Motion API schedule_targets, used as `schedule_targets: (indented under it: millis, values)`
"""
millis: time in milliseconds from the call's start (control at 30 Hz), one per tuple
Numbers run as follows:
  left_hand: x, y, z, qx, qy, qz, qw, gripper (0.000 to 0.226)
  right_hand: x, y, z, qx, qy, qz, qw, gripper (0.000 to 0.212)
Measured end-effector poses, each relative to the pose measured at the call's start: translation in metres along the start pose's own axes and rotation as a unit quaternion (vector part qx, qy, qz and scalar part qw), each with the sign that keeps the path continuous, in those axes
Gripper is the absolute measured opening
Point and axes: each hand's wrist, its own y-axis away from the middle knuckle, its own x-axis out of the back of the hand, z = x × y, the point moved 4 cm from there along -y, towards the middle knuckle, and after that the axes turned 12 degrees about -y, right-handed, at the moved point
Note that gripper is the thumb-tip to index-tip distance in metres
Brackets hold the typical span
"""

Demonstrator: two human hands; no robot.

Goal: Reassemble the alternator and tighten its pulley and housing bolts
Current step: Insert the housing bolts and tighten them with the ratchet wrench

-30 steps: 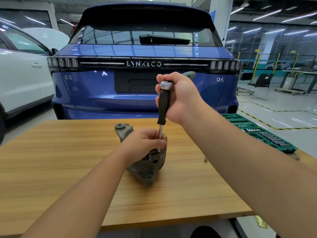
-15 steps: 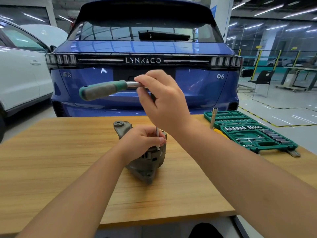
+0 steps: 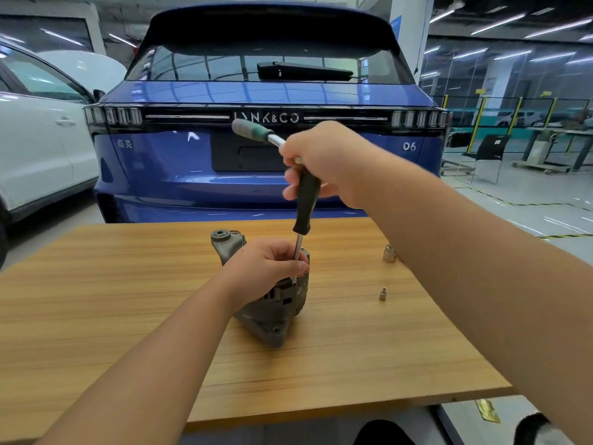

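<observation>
Two hands at the alternator [image 3: 272, 303], mid-table: housing bolt being tightened.
Left hand [image 3: 266, 268] grips the body; right hand [image 3: 324, 162] clasps the ratchet [image 3: 256, 131] atop its driver [image 3: 306, 200]; remaining bolts unseen.

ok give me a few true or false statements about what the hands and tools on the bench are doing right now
1. The right hand grips a ratchet on top of a black-handled driver. True.
2. The left hand lies flat on the table, away from the alternator. False: it rests on the alternator and holds the driver's shaft near its tip.
3. Two loose sockets lie on the table right of the alternator, a small socket and a larger socket. True.
4. The alternator sits on the floor under a white car. False: it is on the wooden table, in front of a blue car.
</observation>
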Motion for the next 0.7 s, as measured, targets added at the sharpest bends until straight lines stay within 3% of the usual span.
schedule_targets:
  millis: [33, 100, 167, 233, 300, 367, 433, 500, 600, 700]
  values:
    - [0.000, 0.000, 0.001, -0.001, 0.000, 0.000, 1.000, 0.019, -0.003, 0.003, 0.005, -0.070, -0.141, -0.042, 0.987, 0.015]
    - [0.001, 0.001, 0.001, 0.000, 0.004, -0.001, 1.000, 0.019, -0.012, 0.006, 0.014, -0.125, -0.336, -0.086, 0.929, 0.012]
    - [0.001, 0.001, 0.001, 0.006, 0.007, 0.001, 1.000, 0.023, -0.020, 0.004, 0.027, -0.126, -0.451, -0.067, 0.881, 0.016]
    - [0.001, 0.000, 0.001, 0.012, 0.006, 0.004, 1.000, 0.026, -0.025, 0.002, 0.036, -0.076, -0.501, -0.037, 0.861, 0.023]
    - [0.000, -0.001, 0.002, 0.014, 0.009, 0.003, 1.000, 0.028, -0.024, 0.005, 0.037, 0.061, -0.427, 0.006, 0.902, 0.019]
    - [0.000, -0.001, 0.002, 0.013, 0.015, 0.001, 1.000, 0.026, -0.018, 0.013, 0.030, 0.268, -0.181, 0.088, 0.942, 0.023]
    - [0.001, 0.000, 0.002, 0.016, 0.019, 0.000, 1.000, 0.021, -0.021, 0.019, 0.025, 0.423, 0.071, 0.140, 0.892, 0.029]
    - [0.000, 0.000, 0.002, 0.022, 0.016, 0.000, 1.000, 0.017, -0.022, 0.018, 0.024, 0.437, 0.172, 0.160, 0.868, 0.027]
    - [-0.001, -0.001, 0.000, 0.027, 0.013, 0.005, 1.000, 0.016, -0.021, 0.014, 0.024, 0.418, 0.182, 0.143, 0.879, 0.020]
    - [-0.001, -0.001, 0.001, 0.018, 0.015, 0.006, 1.000, 0.016, -0.017, 0.016, 0.027, 0.413, 0.177, 0.113, 0.886, 0.039]
